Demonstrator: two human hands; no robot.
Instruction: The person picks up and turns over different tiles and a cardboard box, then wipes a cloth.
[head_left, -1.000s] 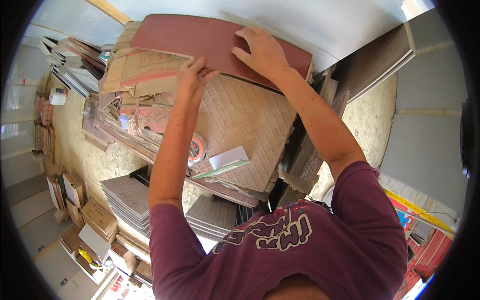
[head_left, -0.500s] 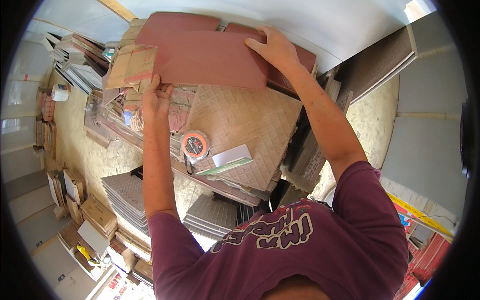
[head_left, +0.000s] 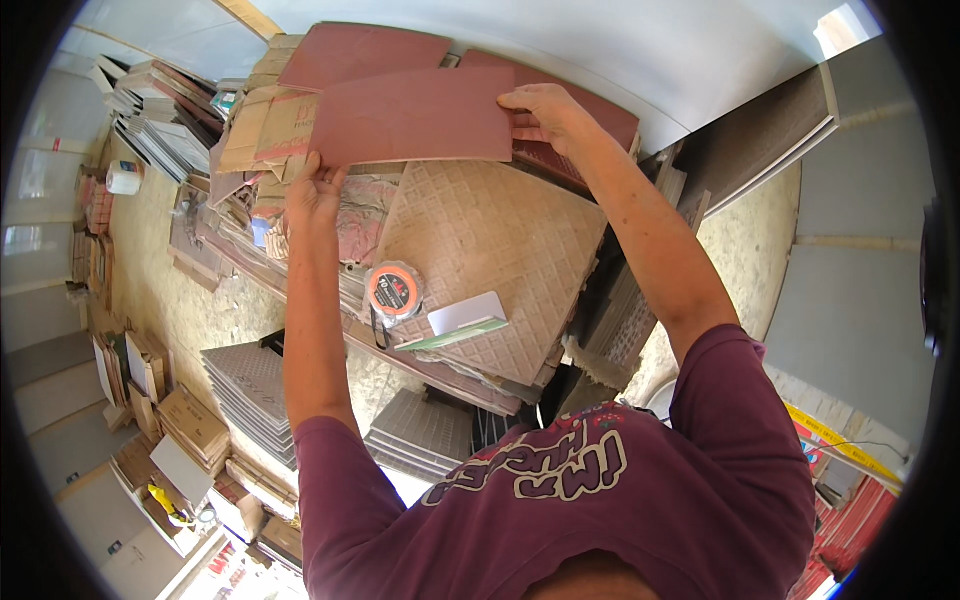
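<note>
A reddish-brown rectangular tile is held between my two hands at the far side of the work pile. My left hand pinches its near left corner. On the right edge, my right hand grips it with the thumb on top and the fingers mostly beneath. Other red-brown tiles lie just behind it. Nearer to me, a beige tile with a raised grid pattern lies on the stack. A round orange-and-black tape measure rests by its left edge, beside a white card and a green strip.
Torn cardboard lies left of the held tile. A large dark panel leans at the right against the wall. Grey tile stacks stand below the pile, and cartons line the lower left. A white bucket-like container stands on the floor.
The held tile's right end has swung away from me and slightly left. My right hand now grips its right edge, rather than the far right corner. My left hand keeps its corner grip.
</note>
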